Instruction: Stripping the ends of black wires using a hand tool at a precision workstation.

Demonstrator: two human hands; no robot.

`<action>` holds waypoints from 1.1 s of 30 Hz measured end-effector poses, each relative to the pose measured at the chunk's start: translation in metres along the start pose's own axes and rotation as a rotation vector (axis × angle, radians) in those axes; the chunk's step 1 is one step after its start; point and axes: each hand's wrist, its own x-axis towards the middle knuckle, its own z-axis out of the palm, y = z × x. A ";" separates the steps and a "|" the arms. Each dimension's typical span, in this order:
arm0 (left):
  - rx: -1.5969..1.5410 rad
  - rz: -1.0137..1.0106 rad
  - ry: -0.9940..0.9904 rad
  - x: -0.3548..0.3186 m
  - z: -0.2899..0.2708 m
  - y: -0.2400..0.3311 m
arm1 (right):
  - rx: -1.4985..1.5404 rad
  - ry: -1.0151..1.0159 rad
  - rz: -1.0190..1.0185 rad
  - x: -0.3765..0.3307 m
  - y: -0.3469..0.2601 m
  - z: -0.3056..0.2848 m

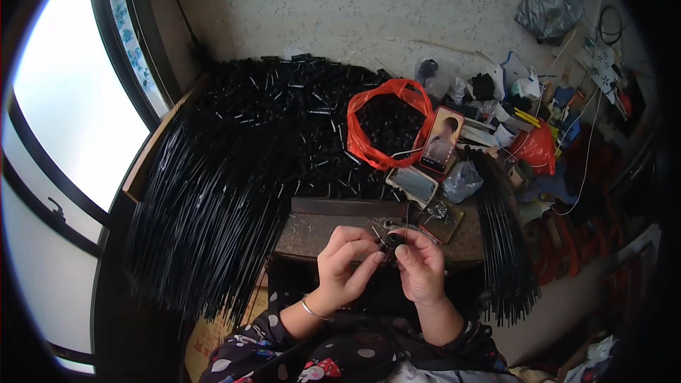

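Observation:
Both hands meet over the near edge of the work table (312,230). Between the fingertips and thumb of my right hand (423,273) is a small black round part (396,240) with a hole in it. My left hand (347,266), with a bangle at its wrist, is closed in a pinch right beside that part. A thin pale metal piece (379,234) sticks up from the left fingertips; its lower end is hidden. Just beyond the hands lie a long dark bar (347,207) and a small open box of metal bits (441,218).
Bundles of long black rods hang over the edge at left (213,220) and right (504,248). Behind spreads a heap of short black parts (284,92). A red plastic bag (358,145) holds more parts. A phone (441,140) leans beside it, with clutter and cables to its right.

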 end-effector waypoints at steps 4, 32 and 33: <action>-0.157 -0.107 -0.039 0.005 -0.003 -0.006 | 0.037 -0.021 -0.024 0.002 0.006 -0.003; 0.092 -0.102 -0.107 -0.001 -0.006 0.011 | -0.248 -0.092 -0.112 -0.002 0.007 0.011; 0.073 -0.126 -0.113 0.000 -0.005 0.010 | -0.245 -0.090 -0.109 -0.002 0.007 0.011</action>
